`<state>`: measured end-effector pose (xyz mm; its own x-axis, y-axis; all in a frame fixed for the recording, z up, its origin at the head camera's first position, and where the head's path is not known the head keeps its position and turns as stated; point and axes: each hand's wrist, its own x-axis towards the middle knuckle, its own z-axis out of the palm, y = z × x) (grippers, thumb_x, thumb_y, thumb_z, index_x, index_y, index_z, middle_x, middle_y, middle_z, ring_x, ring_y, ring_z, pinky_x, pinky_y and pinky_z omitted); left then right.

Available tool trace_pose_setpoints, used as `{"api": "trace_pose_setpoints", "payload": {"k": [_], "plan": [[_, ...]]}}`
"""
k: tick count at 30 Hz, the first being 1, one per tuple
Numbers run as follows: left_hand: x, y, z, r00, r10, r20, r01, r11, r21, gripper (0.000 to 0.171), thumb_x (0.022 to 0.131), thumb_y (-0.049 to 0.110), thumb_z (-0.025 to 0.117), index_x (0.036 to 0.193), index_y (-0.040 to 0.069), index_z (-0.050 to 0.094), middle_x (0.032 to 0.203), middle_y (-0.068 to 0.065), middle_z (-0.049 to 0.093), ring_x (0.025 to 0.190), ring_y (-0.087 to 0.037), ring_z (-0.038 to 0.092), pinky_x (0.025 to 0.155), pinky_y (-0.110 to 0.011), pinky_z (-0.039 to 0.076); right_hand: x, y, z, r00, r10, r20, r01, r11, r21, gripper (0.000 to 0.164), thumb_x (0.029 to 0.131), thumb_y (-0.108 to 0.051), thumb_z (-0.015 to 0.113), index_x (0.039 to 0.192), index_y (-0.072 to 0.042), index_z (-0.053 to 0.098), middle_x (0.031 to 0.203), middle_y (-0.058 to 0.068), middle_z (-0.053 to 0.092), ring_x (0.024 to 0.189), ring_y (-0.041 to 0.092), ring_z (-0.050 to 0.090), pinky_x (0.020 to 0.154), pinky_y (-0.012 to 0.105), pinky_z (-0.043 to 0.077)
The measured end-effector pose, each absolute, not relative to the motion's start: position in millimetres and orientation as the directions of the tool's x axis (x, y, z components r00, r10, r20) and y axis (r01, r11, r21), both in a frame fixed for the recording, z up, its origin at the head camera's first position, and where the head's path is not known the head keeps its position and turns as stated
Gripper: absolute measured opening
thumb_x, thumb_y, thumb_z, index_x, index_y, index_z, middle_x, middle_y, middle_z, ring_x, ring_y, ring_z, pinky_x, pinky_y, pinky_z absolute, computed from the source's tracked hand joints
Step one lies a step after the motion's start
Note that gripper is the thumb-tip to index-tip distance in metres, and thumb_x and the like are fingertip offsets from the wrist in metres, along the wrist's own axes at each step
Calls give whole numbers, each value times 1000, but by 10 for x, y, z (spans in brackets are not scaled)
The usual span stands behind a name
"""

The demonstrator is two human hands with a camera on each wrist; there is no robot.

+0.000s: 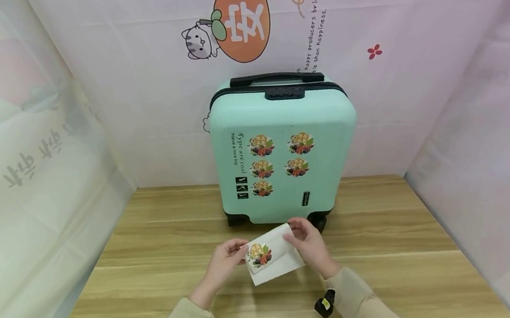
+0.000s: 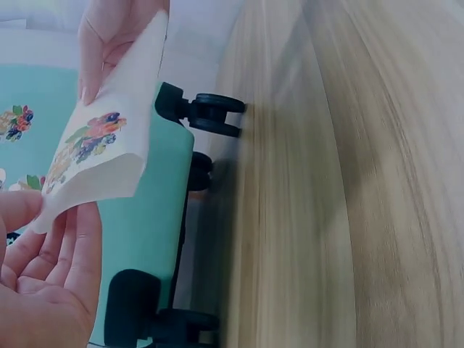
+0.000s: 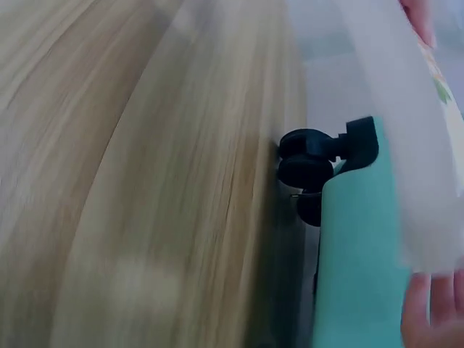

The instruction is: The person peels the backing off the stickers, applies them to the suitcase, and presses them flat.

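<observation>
Both hands hold a white sticker sheet (image 1: 280, 267) in front of the suitcase. A round fruit-print sticker (image 1: 259, 256) sits on the sheet's left part. My left hand (image 1: 224, 258) pinches the left edge between thumb and fingers, which the left wrist view shows with the sheet (image 2: 109, 177) bent over. At the upper right corner, my right hand (image 1: 309, 244) pinches the sheet. The mint-green suitcase (image 1: 278, 117) stands upright behind the hands, with several matching stickers (image 1: 300, 144) in two columns on its front. In the right wrist view the sheet (image 3: 399, 138) is blurred.
Under everything lies a wood-grain table (image 1: 164, 272). The suitcase's black wheels (image 2: 210, 112) rest near the hands. A printed white cloth (image 1: 149, 87) hangs behind and at both sides. Printed lettering (image 1: 238, 153) runs down the suitcase's left front.
</observation>
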<state>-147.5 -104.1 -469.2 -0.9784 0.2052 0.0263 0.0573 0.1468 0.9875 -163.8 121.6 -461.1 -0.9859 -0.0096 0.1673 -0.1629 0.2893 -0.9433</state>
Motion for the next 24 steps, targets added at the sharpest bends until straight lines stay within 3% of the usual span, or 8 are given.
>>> {"api": "trace_pose_setpoints", "payload": {"k": [3,7,13,17,24], "plan": [[-1474,-1016,-4689,-980,197,22,48,127,991,25,91,2,56,110,-14,58,96,-24,65,77,-15,66,70,-26,58,-1597,1182,-4622,-917,-12,399,-358,467,-809,36,82,-6,72,114,3,59,112,16,56,102,26,54,89,41,47],[-1478,-982,-4689,-983,184,12,32,103,994,25,91,1,56,109,-16,58,95,-25,66,78,-17,67,70,-28,58,-1548,1115,-4631,-744,-103,660,-570,613,-547,38,74,-5,78,108,1,61,113,19,55,105,34,51,87,50,44],[-1475,-953,-4664,-985,170,15,30,87,996,26,91,3,57,110,-15,58,99,-27,65,82,-23,67,72,-31,58,-1545,1040,-4671,-549,-253,797,-709,645,-284,44,65,-5,83,104,-4,64,109,15,59,103,32,49,86,49,33],[-1491,-945,-4652,-985,174,16,33,96,995,26,92,4,56,110,-14,59,102,-28,66,84,-25,68,73,-32,58,-1546,1019,-4702,-510,-307,803,-736,638,-224,46,64,-9,84,106,-5,66,110,13,60,105,32,48,85,49,29],[-1510,-939,-4604,-981,196,-3,13,78,997,27,94,7,54,112,-14,58,104,-27,66,84,-23,69,76,-34,58,-1552,1017,-4720,-533,-347,772,-735,641,-219,42,68,-17,83,106,-7,68,111,11,61,108,30,47,91,48,29]]}}
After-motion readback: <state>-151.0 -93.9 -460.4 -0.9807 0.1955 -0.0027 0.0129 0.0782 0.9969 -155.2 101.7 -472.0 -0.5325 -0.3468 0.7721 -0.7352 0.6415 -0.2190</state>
